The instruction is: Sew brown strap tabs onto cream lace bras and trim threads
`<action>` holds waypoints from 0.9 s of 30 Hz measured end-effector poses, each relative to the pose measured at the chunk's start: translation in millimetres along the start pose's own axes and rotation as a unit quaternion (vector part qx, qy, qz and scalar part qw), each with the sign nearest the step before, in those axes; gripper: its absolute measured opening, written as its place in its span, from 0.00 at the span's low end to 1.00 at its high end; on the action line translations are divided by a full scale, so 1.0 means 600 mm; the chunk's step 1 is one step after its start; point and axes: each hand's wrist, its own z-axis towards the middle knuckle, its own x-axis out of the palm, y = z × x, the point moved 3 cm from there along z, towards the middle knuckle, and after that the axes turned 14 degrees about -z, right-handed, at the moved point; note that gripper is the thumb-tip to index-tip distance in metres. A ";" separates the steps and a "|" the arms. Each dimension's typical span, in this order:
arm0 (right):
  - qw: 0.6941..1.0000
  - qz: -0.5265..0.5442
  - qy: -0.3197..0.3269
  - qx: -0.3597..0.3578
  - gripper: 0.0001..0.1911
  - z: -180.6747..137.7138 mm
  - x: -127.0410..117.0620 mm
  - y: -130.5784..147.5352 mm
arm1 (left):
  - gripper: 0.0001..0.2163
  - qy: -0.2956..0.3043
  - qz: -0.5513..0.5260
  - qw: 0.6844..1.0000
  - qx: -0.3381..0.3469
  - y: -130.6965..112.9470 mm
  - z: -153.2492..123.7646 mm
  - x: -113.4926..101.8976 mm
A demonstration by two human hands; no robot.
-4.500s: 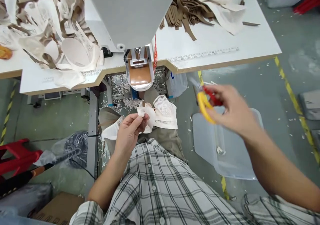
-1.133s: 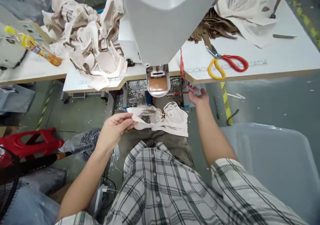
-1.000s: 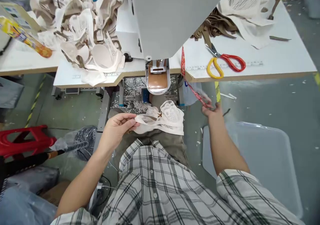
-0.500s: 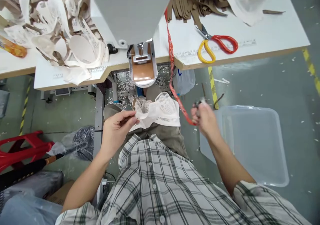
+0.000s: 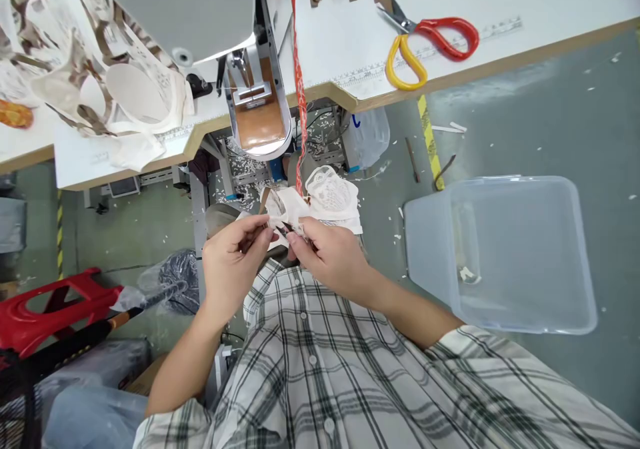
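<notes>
A white lace bra point(image 5: 334, 194) lies across my lap, below the sewing machine. My left hand point(image 5: 235, 252) pinches its near edge between thumb and fingertips. Close against those fingertips, my right hand point(image 5: 333, 249) is closed around small thread snips point(image 5: 286, 227), whose dark pointed tip shows at the fabric. The rest of the snips is hidden in the fingers. A red patterned ribbon point(image 5: 299, 96) hangs from the table edge down to the bra, near my right hand.
The sewing machine's arm bed point(image 5: 260, 126) juts out above my lap. Scissors point(image 5: 407, 46) with red and yellow handles lie on the white table point(image 5: 345, 49). Bra pieces point(image 5: 135, 92) are heaped at left. A clear plastic bin point(image 5: 525, 256) stands on the floor at right.
My right hand has come left from beside the bin to the bra, bringing the snips and the ribbon along. My left hand keeps its pinch. The view has shifted to the right.
</notes>
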 end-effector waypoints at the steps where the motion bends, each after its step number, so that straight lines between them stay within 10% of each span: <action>1: 1.000 -0.005 0.001 -0.001 0.13 0.000 -0.001 -0.001 | 0.08 0.000 0.001 1.000 0.000 0.000 0.000 0.000; 18: 0.995 -0.098 0.003 0.002 0.15 0.014 0.005 -0.012 | 0.06 -0.047 -0.045 0.998 -0.025 0.039 -0.012 0.025; 23: 0.987 0.136 0.059 0.063 0.18 0.014 0.028 -0.023 | 0.07 -0.052 -0.081 0.995 -0.032 0.047 -0.014 0.022; 27: 0.903 0.409 0.060 0.115 0.16 0.005 0.017 -0.029 | 0.07 -0.050 -0.111 0.991 -0.061 0.060 -0.019 0.018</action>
